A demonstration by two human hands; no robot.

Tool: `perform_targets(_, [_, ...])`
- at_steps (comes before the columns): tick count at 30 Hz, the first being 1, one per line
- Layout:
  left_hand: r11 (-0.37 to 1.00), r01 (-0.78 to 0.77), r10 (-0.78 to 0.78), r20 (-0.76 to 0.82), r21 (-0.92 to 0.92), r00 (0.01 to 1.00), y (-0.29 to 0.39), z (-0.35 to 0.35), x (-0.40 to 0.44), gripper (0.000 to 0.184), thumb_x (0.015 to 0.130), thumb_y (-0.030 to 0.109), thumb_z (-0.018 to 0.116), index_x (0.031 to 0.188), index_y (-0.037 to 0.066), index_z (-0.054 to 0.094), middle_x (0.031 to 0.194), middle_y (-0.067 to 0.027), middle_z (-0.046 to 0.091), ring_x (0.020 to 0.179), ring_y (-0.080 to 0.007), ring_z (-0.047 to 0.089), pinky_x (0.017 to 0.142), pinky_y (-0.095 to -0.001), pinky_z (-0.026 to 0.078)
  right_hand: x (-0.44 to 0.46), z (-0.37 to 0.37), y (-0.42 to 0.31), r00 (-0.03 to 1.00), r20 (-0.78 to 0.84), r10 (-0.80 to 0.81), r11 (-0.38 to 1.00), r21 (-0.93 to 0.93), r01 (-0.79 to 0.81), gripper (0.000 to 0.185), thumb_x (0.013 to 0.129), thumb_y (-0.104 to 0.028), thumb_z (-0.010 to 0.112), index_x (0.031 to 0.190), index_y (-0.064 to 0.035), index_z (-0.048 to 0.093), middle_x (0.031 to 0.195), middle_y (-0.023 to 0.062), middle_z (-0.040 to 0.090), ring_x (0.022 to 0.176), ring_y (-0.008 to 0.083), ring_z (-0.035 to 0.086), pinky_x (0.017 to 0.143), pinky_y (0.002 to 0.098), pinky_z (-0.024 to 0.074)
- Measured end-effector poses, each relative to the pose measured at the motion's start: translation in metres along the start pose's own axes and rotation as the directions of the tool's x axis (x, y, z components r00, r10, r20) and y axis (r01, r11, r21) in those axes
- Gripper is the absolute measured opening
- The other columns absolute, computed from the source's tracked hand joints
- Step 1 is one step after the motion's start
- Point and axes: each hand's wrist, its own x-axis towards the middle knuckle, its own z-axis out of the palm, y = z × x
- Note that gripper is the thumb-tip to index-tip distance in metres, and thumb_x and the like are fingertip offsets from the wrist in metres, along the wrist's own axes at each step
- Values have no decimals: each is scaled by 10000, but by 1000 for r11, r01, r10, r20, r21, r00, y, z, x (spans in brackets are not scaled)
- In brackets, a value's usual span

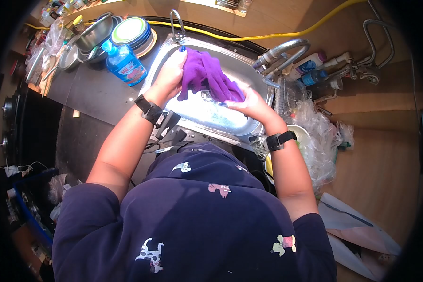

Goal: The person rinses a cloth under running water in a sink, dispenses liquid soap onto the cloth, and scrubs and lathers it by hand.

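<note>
A purple cloth hangs bunched between my two hands above the metal sink. My left hand is closed on the cloth's upper left end. Lower down on the right, my right hand grips the other end, its thumb towards me. Folds of the cloth droop between them, and part of the fingers is hidden behind the fabric. The curved faucet stands at the sink's right side. A slim spout rises at the back left corner.
On the counter left of the sink stand a blue soap bottle, stacked plates and a metal pan. Along the wall runs a yellow hose. Plastic bags and bottles crowd the right side.
</note>
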Motion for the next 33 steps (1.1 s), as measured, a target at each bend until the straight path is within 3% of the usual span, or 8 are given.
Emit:
perform_targets(6, [1000, -14, 13, -33, -27, 999, -1, 0, 1, 282, 966, 252, 351, 1045, 21, 493, 967, -93, 569, 867, -166, 582, 782, -312, 488, -7, -3, 1, 958, 61, 279, 960, -52, -276, 292, 813, -212, 624, 1051, -47, 593, 701, -11, 596, 630, 52, 521, 614, 220, 439])
perform_targets(12, [995, -23, 25, -16, 100, 1000, -3, -3, -1, 224, 948, 198, 401, 1041, 24, 506, 984, -78, 563, 893, -145, 558, 801, -288, 457, -4, -4, 13, 946, -300, 124, 930, 367, -6, 256, 872, -186, 542, 1080, -37, 562, 867, 11, 600, 692, 70, 546, 634, 195, 435])
perform_targets(17, [945, 59, -107, 132, 323, 986, -13, -8, 0, 289, 938, 254, 447, 1084, 16, 521, 1017, -81, 573, 917, -144, 563, 807, -273, 458, 1, -18, 48, 921, -247, 300, 322, 935, 146, 198, 823, -56, 510, 1000, -2, 580, 895, 58, 615, 676, 94, 549, 628, 209, 465])
perform_targets(18, [898, 129, -188, 101, 421, 977, -17, -11, 2, 317, 936, 278, 449, 1086, 11, 534, 1001, -76, 585, 904, -131, 564, 800, -266, 453, 4, -22, 42, 992, -129, 11, 107, 986, 127, 249, 796, -77, 492, 1013, 19, 567, 941, 94, 616, 771, 164, 589, 732, 269, 488])
perform_targets(23, [782, 188, -325, 132, 594, 937, -22, 20, -11, 500, 920, 472, 361, 1086, 44, 558, 787, -74, 638, 616, -123, 607, 493, -237, 467, 9, -18, 26, 974, -172, 144, 6, 985, 173, 397, 757, -198, 492, 1084, 25, 525, 1080, 168, 581, 1039, 299, 543, 984, 423, 372])
perform_targets(25, [722, 67, -296, 219, 689, 930, -32, 17, -9, 591, 838, 517, 506, 1196, 49, 468, 964, -70, 600, 824, -133, 583, 640, -252, 480, 5, -10, -2, 981, -131, 144, -130, 980, 150, 417, 758, -206, 494, 1109, 19, 513, 1112, 169, 565, 1047, 296, 537, 983, 428, 370])
perform_targets(31, [944, 110, -263, 512, 310, 817, -38, 31, -11, 562, 769, 294, 695, 1210, 47, 449, 1059, -57, 555, 885, -172, 586, 711, -300, 517, 15, 9, -8, 969, -73, 234, 224, 974, 20, 344, 855, -188, 460, 1155, -20, 454, 1119, 162, 539, 1042, 272, 535, 916, 392, 432])
perform_targets(33, [924, 305, -379, 460, 229, 803, -31, 34, -13, 517, 717, 152, 735, 1161, 56, 489, 1021, -34, 568, 881, -142, 574, 735, -284, 504, 15, 24, -9, 877, -410, 249, 715, 689, 119, 443, 845, -67, 491, 1254, -74, 321, 1131, 147, 500, 1048, 245, 520, 885, 345, 447])
